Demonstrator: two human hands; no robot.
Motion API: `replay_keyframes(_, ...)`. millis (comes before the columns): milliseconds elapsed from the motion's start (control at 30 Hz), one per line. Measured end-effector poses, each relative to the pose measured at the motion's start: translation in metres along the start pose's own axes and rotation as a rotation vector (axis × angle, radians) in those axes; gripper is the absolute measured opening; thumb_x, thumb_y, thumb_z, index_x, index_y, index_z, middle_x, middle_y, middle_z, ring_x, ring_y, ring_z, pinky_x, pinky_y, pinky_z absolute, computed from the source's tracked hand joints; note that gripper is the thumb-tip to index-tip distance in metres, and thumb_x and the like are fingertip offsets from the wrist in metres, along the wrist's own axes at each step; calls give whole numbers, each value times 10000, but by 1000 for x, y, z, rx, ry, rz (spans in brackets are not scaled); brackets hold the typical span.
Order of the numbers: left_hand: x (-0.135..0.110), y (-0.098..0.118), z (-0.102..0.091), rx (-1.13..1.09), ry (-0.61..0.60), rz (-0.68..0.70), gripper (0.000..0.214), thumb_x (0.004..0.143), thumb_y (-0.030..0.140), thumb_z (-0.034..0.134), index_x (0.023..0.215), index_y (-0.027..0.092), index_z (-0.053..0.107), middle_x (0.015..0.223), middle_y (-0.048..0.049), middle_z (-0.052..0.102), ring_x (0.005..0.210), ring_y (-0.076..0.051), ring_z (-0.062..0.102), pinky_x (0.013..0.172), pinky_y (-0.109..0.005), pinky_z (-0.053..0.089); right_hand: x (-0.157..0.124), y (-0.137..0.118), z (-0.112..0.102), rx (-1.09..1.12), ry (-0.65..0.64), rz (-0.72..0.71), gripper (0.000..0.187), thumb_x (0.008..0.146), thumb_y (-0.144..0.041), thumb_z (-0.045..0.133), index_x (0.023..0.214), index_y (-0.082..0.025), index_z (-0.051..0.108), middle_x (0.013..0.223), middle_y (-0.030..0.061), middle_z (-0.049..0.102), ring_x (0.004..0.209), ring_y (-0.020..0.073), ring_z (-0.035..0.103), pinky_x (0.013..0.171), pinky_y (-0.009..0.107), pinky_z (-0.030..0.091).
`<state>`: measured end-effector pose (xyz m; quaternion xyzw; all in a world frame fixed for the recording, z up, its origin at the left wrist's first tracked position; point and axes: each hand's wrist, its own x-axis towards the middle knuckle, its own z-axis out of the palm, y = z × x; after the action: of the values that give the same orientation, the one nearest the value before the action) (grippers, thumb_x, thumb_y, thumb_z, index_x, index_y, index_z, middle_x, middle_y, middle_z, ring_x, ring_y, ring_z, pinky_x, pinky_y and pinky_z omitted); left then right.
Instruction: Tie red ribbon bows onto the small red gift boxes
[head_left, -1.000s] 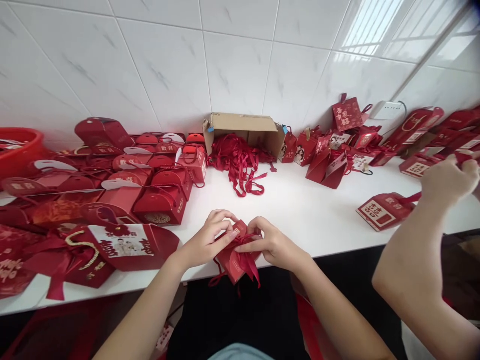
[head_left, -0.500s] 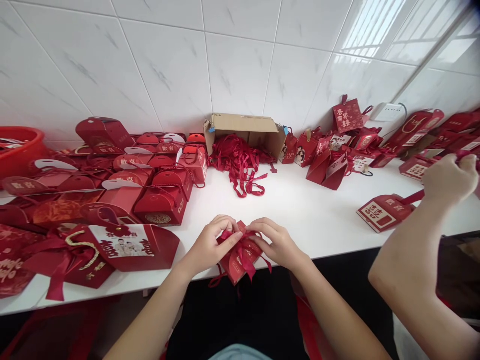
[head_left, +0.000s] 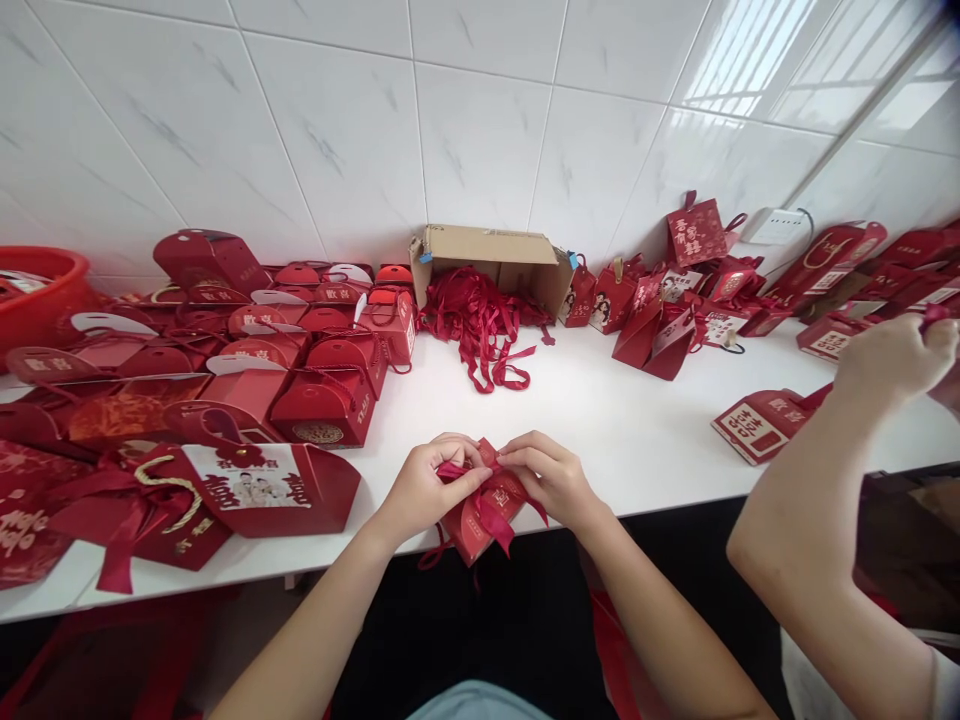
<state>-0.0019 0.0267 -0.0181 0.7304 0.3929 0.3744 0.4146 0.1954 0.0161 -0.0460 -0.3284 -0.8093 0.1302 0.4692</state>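
Note:
At the table's front edge lies a small red gift box [head_left: 471, 528] with gold print, tilted towards me. A dark red ribbon [head_left: 495, 522] is looped across its top, with tails hanging over the front. My left hand [head_left: 437, 482] pinches the ribbon between thumb and fingers at the box's left side. From the right, my right hand [head_left: 551, 478] closes its fingertips on the ribbon near the middle, almost meeting the left thumb. The fingers partly hide the knot or loop there. A thin red cord [head_left: 433, 556] dangles at the box's lower left.
Rows of red gift boxes [head_left: 322, 405] crowd the left side, beside an orange-red basin [head_left: 45, 310]. A cardboard box [head_left: 487, 245] spills red ribbons [head_left: 480, 320] at the wall. More boxes [head_left: 652, 335] stand right. A co-worker's arm [head_left: 832, 470] reaches over another box [head_left: 765, 425].
My fingers have shifted slightly on the ribbon, and its tails have moved to the right. The co-worker's hand has pulled a ribbon a little, with the arm moving slightly left.

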Motion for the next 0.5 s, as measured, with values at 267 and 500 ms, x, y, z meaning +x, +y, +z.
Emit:
replay_keyframes(267, 1, 3, -1, -9, -14, -123, 191, 731, 274, 677, 599, 173, 583, 854, -61, 674, 962, -224, 623, 827, -314, 486, -7, 8, 6, -24, 135, -52, 247, 876, -85, 489, 972, -229, 664, 891, 66, 652, 813, 156, 637, 692, 295, 568)
replay_keyframes(500, 2, -1, -4, -51, -35, -134, 176, 709, 289, 699, 650, 179, 576, 943, -63, 663, 1043, -237, 603, 900, -318, 461, -7, 14, 5, -60, 209, -9, 232, 857, -76, 539, 965, -231, 674, 909, 72, 662, 844, 167, 633, 711, 301, 558)
